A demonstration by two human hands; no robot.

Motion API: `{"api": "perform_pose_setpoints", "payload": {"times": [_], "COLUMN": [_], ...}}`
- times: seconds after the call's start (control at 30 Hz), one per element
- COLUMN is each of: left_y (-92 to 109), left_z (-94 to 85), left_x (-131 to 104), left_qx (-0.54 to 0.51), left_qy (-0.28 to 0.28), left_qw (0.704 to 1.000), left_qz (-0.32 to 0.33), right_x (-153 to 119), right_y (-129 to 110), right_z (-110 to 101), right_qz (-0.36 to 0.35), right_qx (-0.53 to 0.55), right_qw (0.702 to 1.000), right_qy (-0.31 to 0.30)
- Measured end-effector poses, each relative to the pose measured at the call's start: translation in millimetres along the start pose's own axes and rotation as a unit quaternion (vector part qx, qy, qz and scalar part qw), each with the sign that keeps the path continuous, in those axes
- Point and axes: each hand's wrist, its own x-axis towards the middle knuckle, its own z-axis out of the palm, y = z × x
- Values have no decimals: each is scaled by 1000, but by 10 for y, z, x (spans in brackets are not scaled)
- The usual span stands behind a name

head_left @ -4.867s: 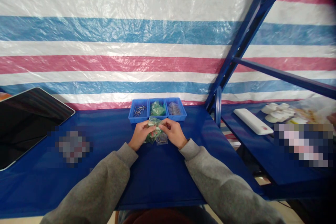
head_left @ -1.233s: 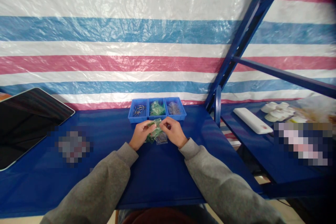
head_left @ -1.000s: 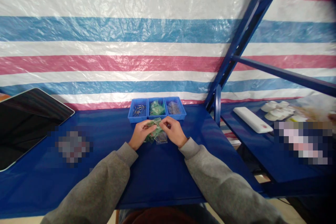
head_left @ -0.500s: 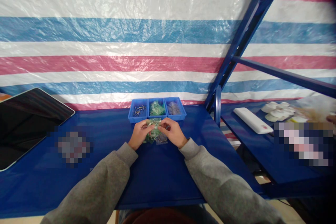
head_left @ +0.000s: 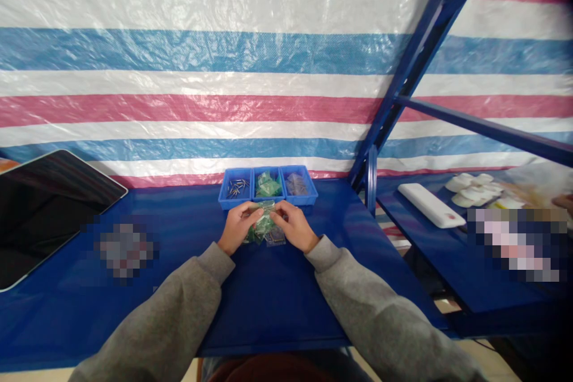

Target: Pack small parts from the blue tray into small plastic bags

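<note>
Between my hands is a small clear-green plastic bag [head_left: 265, 209], pinched from both sides at its upper part. My left hand [head_left: 236, 228] closes thumb and fingers on its left side, and my right hand [head_left: 296, 225] does the same on its right. Just below lie more green packets [head_left: 256, 235] and a clear packet with dark pieces [head_left: 276, 236], on the blue table [head_left: 264, 298]. Right behind my hands stands a blue three-part tray [head_left: 224, 205]: metal pins [head_left: 238, 187] at left, green bags [head_left: 268, 185] in the middle, clear bags [head_left: 296, 185] at right.
A dark flat screen [head_left: 54, 209] lies at the left, near a blurred patch [head_left: 125, 250]. Blue metal posts [head_left: 371, 179] rise right of the tray. On the right table are a white box [head_left: 430, 205], white rolls [head_left: 475, 190] and a person's hand [head_left: 564, 200] at the edge.
The fingers have shifted slightly on the green bag, whose upper part looks a little flatter between them. The tray has not moved.
</note>
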Motion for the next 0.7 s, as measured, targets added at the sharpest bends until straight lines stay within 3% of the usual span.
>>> {"api": "perform_pose_setpoints", "payload": {"times": [0.7], "left_y": [8], "left_z": [28], "left_x": [-22], "left_qx": [23], "left_qy": [21], "left_qw": [999], "left_qz": [14], "right_x": [-6], "right_y": [-29], "right_z": [-36], "right_qz": [0], "right_qx": [12], "right_qw": [1000], "right_qy": [25]}}
